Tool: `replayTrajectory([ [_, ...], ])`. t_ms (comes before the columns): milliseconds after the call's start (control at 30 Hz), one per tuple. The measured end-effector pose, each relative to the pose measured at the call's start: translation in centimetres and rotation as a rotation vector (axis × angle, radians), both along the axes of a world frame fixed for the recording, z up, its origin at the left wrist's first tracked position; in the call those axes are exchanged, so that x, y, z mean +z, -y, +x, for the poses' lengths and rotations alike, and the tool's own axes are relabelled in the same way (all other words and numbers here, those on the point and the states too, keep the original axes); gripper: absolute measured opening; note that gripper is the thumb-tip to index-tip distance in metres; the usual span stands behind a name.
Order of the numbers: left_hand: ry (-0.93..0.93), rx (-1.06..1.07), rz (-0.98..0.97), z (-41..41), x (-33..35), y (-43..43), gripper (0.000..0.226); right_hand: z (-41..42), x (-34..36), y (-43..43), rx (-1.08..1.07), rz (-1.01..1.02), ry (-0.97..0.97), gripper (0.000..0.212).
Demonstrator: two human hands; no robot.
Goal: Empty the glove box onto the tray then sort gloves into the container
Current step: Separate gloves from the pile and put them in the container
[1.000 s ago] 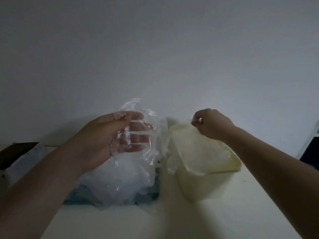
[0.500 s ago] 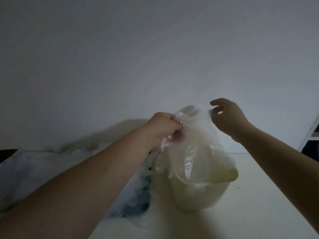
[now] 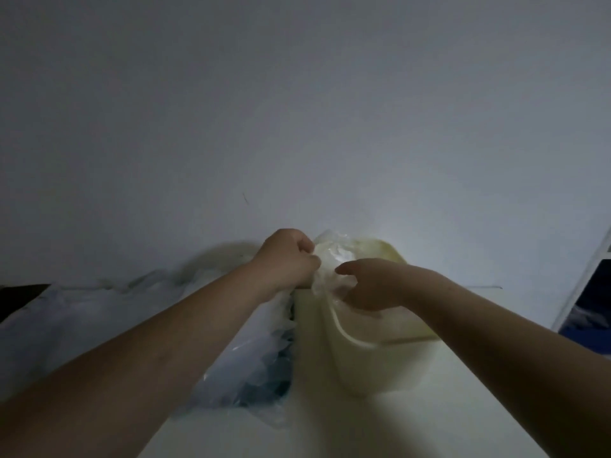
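Observation:
A pale yellow translucent container stands on the table right of centre. My left hand is over its far left rim, fingers curled round a clear plastic glove that bunches at the container's mouth. My right hand is over the opening with fingers bent downward, touching the plastic; whether it grips the glove is hidden. A heap of clear gloves lies on the blue tray left of the container, partly under my left forearm.
A white table runs to a plain wall just behind the container. More crumpled clear plastic spreads at the left, with a dark object at the far left edge. A white frame stands at the right.
My left hand carried the glove from above the tray rightward to the container's mouth and lowered it in. My right hand let go of the rim, lifted, then came down over the opening.

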State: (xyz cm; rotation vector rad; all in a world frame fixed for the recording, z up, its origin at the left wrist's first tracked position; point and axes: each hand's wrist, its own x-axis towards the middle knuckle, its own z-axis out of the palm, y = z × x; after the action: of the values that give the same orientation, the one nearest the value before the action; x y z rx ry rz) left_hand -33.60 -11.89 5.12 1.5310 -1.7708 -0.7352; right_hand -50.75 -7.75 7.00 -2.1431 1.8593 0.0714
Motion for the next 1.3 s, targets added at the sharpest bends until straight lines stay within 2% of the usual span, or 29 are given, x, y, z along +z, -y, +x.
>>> replayTrajectory([
  [133,-0.066,-0.111,0.003,-0.1,0.4,-2.5,0.01,0.1,1.2,-0.4,-0.016,-0.144,-0.21,0.048],
  [200,-0.051,-0.173,0.041,-0.9,0.9,-3.0,0.012,-0.3,2.0,-0.9,-0.01,-0.237,-0.279,0.045],
  [300,0.101,-0.265,0.158,-2.4,1.3,-3.6,0.019,-1.1,3.3,-1.6,0.037,-0.269,-0.179,0.054],
  [367,0.191,-0.299,0.219,-3.3,1.3,-4.0,0.02,-1.5,4.2,-2.2,0.087,-0.192,-0.106,0.066],
  [433,0.232,-0.307,0.231,-3.6,1.1,-4.1,0.021,-1.4,4.8,-2.6,0.124,-0.123,-0.025,0.067],
  [533,0.166,-0.236,0.158,-3.0,0.7,-3.8,0.024,-0.4,3.8,-1.7,0.083,-0.063,0.038,0.058],
  [633,0.054,-0.097,-0.058,-0.9,0.6,-3.6,0.023,0.8,0.9,0.8,0.072,0.092,-0.092,0.04],
  [733,0.013,-0.024,-0.158,1.7,0.3,-3.9,0.019,1.2,-2.2,2.1,0.101,0.167,-0.207,0.05],
  [800,0.118,-0.036,-0.154,4.2,-0.8,-4.1,0.014,1.4,-4.2,2.4,0.128,0.18,-0.298,0.054],
  [867,0.308,-0.059,-0.123,6.9,-2.5,-4.3,0.01,1.5,-5.7,2.8,0.089,0.185,-0.341,0.056],
  [967,0.522,-0.016,-0.072,10.6,-4.8,-5.0,0.03,2.1,-4.2,2.2,0.083,0.201,-0.346,0.054],
  [1067,0.581,0.007,0.025,13.2,-7.2,-5.4,0.042,2.3,-0.8,1.2,0.056,0.11,-0.327,0.051],
  [1133,0.599,0.026,0.036,14.5,-8.7,-5.5,0.039,2.6,0.9,0.7,0.036,0.015,-0.348,0.047],
  [1200,0.575,0.037,-0.015,15.4,-9.8,-5.5,0.033,3.6,2.3,-0.3,0.029,-0.11,-0.315,0.044],
  [1300,0.64,0.026,-0.148,15.8,-10.4,-5.5,0.024,6.3,3.5,-2.5,0.047,-0.321,-0.159,0.031],
])
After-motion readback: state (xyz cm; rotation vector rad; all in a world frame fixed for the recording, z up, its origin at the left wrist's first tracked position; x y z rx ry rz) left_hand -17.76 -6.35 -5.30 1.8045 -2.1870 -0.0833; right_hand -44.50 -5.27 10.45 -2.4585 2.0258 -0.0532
